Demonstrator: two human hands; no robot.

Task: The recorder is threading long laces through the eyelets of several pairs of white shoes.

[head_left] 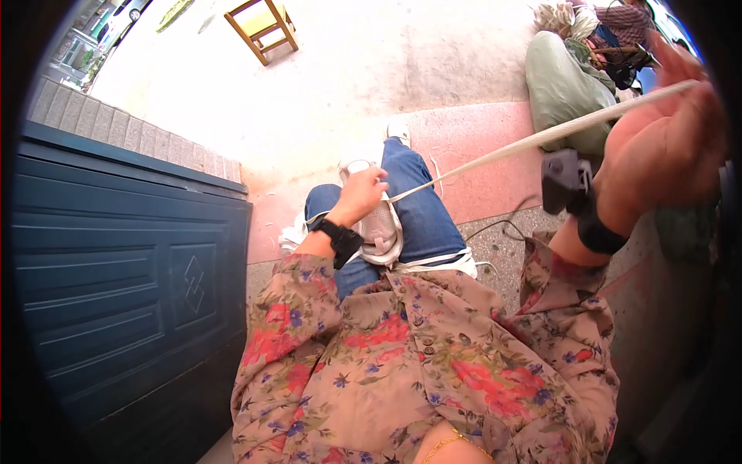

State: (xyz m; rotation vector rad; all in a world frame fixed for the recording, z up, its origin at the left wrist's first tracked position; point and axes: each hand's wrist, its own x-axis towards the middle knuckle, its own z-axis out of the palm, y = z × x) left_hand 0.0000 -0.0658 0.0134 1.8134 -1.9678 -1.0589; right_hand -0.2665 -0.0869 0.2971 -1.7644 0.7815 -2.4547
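Outdoors, seated, legs in blue jeans (421, 209) crossed over a pink and grey floor (487, 155). Pale strip (533, 141), long and flat like a split cane, stretched taut from lower left to upper right across the lap. Near end pinched at the left hand (357, 197), fingers (376, 184) curled tight around it, just above a white sneaker (379, 228) resting on the knee. Far end running into the right hand (665, 147), raised high and close to the camera, palm turned inward, fingers (680, 66) folded over the strip where it crosses them; exact grip there blurred, though clenched on the strip by the look of it.

Left arm bent, wrist low over the lap, black wristband (340, 238) showing below a floral sleeve (297, 298). Right forearm lifted and angled outward, black wrist strap (599, 228) with a grey boxy device (564, 182) mounted on it.

Dark blue panelled door (124, 278) close along the left side, a low brick ledge (116, 127) beyond it. Grey-green sack (564, 89) and a bundle of pale fibres (560, 15) just behind the right hand. Yellow wooden stool (261, 23) well apart at the top. Open floor ahead of the feet, between door and sack. Thin dark cord (495, 226) lying on the floor beside the right thigh.
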